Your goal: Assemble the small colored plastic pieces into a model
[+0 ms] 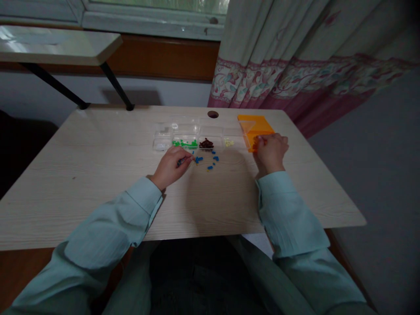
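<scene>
My left hand (171,167) is closed in a pinch at the left of the small blue pieces (210,167). Something dark and thin shows at its fingers, too small to name. Several blue pieces lie loose on the table, with tiny orange-yellow bits among them. My right hand (273,152) is at the near right edge of an orange plastic case (259,124), its fingers bent together; what they grip is hidden. Between the hands stands a clear compartment box (211,130) holding green pieces (185,144), dark brown pieces (206,143) and pale yellow pieces (229,142), each in its own compartment.
The pale wooden table (98,188) has a round cable hole (213,114) near its back edge. A raised shelf (62,46) on black legs stands at the back left. A curtain (262,57) hangs behind the right side.
</scene>
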Demonstrator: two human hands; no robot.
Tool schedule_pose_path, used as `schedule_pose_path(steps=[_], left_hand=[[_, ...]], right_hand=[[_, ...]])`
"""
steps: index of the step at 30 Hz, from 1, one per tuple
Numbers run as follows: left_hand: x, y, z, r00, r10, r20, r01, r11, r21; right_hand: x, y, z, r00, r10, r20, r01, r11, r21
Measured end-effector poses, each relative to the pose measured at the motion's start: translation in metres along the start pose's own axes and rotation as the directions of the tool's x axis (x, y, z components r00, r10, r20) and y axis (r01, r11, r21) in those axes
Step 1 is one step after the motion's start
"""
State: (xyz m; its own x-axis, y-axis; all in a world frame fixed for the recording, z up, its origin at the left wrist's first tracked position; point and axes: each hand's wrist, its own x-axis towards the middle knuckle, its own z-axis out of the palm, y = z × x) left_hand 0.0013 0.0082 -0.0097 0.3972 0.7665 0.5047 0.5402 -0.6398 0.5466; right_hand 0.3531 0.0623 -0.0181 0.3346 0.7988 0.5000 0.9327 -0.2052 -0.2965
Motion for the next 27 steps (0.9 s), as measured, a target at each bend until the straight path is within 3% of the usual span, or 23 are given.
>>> schedule_pose_path(steps=[9,15,27], left_hand=[[0.000,-0.001,0.002,0.999,-0.002,0.049,-0.002,0.997,0.072],[0.000,0.002,0.004,0.989,0.039,0.145,-0.063,0.984,0.167],[-0.002,0.000,0.005,0.983,0.064,0.173,-0.104,0.966,0.237]], right_hand=[[0.002,-0.022,-0.023,0.983,-0.078,-0.166,0.098,0.988,0.116],[-0.002,-0.032,-0.029,0.973,-0.125,-0.193,0.154,0.978,0.143],[-0.003,-0.036,-0.033,0.982,-0.116,-0.147,0.135,0.982,0.134]])
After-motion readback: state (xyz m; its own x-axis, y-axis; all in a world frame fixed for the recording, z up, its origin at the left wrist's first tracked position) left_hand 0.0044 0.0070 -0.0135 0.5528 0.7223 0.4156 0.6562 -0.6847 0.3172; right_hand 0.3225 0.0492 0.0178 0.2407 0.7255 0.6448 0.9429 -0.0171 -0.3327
